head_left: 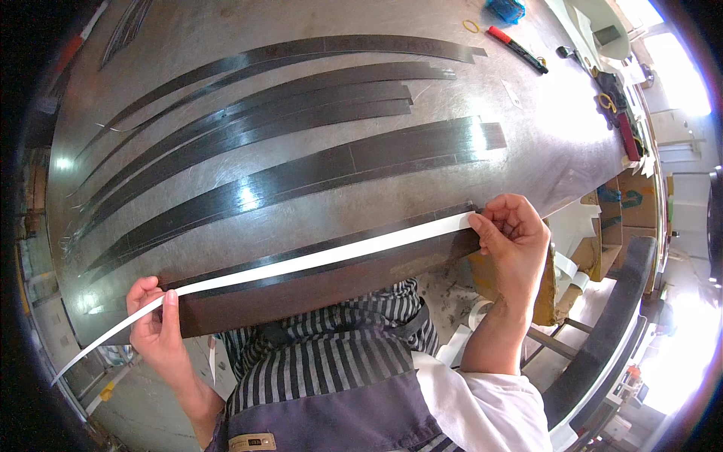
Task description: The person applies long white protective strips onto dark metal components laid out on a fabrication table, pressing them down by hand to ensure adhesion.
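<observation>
A long white strip (324, 259) is stretched between my two hands along the near edge of the table. My left hand (158, 320) pinches it between thumb and fingers, and its free end hangs out past that hand to the lower left. At the other end, my right hand (512, 233) grips the strip's tip between thumb and curled fingers. Directly beneath the white strip lies a dark, glossy strip (301, 245) along the table edge. Whether the two touch along their length, I cannot tell.
Several long dark strips (301, 162) lie in rows across the metal table (422, 184). At the far right are a red marker (517, 50), a yellow rubber band (471, 26) and a blue crumpled wrapper (506, 10). Cardboard boxes (636, 197) and a padded black chair part (610, 339) stand to the right.
</observation>
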Available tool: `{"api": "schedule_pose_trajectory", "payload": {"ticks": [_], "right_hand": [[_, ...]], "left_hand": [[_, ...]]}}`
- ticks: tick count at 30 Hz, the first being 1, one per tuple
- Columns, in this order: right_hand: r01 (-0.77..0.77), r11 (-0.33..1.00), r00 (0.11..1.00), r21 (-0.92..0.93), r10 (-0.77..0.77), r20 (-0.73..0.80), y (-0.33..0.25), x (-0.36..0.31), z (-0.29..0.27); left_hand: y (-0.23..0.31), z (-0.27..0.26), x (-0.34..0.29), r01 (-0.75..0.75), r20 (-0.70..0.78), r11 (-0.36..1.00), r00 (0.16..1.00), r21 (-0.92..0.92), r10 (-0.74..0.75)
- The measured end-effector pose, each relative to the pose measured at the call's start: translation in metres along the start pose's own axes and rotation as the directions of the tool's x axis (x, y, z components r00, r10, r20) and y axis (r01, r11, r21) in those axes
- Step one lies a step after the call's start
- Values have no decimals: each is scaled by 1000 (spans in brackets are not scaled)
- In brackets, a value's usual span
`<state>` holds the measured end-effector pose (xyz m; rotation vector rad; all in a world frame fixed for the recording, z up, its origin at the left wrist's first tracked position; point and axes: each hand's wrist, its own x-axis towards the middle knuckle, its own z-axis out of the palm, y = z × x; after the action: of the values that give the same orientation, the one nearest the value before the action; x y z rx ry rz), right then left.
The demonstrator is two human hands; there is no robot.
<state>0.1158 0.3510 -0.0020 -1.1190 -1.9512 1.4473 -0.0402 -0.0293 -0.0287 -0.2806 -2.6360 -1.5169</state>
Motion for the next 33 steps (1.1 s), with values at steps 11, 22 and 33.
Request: {"api": "schedule_pose_trajectory", "payload": {"ticks": [11,22,33], "right_hand": [[-15,990,998,-139,7,-58,-5,-2,7],[84,983,995,-164,-91,-33,11,-1,2],[175,930,985,-323,-170,44,17,5,-7]], "left_hand": [[0,0,-4,2,-24,1000,1000,27,-1],[3,6,2,-139,-82,990,987,14,140],[2,6,2,-191,-64,979,979,69,195]]}}
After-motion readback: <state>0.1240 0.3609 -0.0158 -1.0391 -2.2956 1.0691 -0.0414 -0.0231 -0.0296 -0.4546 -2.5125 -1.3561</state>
